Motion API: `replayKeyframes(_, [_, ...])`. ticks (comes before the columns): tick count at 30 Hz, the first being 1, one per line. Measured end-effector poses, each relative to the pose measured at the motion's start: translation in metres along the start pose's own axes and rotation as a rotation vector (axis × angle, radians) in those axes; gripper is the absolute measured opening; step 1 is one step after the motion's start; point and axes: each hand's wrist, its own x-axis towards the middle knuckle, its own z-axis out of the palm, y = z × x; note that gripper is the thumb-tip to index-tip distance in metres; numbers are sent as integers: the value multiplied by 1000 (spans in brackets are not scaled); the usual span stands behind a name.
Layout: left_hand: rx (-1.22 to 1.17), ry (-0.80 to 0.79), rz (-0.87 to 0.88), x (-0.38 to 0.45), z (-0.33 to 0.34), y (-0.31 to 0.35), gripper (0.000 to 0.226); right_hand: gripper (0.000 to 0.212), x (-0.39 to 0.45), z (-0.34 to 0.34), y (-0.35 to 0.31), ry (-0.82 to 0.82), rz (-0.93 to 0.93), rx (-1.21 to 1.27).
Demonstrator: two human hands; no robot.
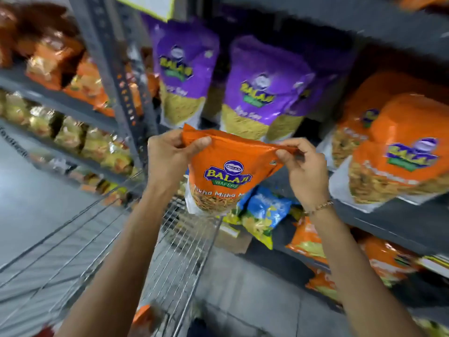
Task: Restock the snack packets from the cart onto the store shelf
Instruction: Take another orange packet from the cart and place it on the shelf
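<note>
An orange Balaji Wafers snack packet [226,171] hangs upright in front of me, held by its top edge. My left hand [170,154] pinches the packet's top left corner and my right hand [303,164] pinches the top right corner. The packet is in the air above the far end of the wire cart [184,239], in front of the grey store shelf [388,224]. Matching orange packets [398,152] lie stacked on that shelf to the right. Purple packets [262,88] stand on the shelf just behind the held one.
A grey upright post [121,76] divides the shelving; orange and yellow packets [68,137] fill the left bays. Blue and orange packets [264,215] sit on lower shelves. An orange packet [143,319] lies low in the cart. Grey floor shows at left.
</note>
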Motion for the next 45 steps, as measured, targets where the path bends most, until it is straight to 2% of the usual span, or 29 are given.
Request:
replayKeyframes(1, [3,-28,21,4,8,8,12,17,0,-12,-5,46,0,8])
replayKeyframes(3, [1,-146,76,8,57,32,14,24,-7,-67,-14,246,-29,-16])
replayKeyframes(5, [3,-193,107,14,82,46,14,23,-8,-91,-16,371,-17,-23])
replayKeyframes(9, [-10,-352,175,-6,175,82,12,21,-30,-178,-19,696,-32,-7])
replayKeyframes(13, [-31,-445,225,-38,255,105,12,16,-47,-259,-8,826,-24,-15])
replayKeyframes(15, [16,-459,267,-52,292,114,12,17,-52,-299,1,831,1,-22])
replayKeyframes(18, [189,-476,358,-70,342,123,29,14,-56,-347,21,813,66,7])
replayKeyframes(21, [309,-493,391,-91,385,125,26,13,-57,-387,48,843,128,53])
replayKeyframes(23, [396,-493,443,-104,410,128,33,17,-59,-411,64,863,149,52])
replayKeyframes(25, [490,-520,477,-111,431,132,37,12,-58,-428,75,861,156,36])
replayKeyframes(30, [746,-599,524,-117,474,133,47,14,-47,-460,99,821,193,4])
replayKeyframes(35, [986,-562,628,-119,507,143,41,21,-30,-480,117,809,201,16])
replayKeyframes(37, [1030,-535,638,-118,516,143,36,19,-25,-486,124,793,195,-1])
replayKeyframes(45, [1054,-505,641,-116,526,130,34,39,-21,-491,140,747,206,-8])
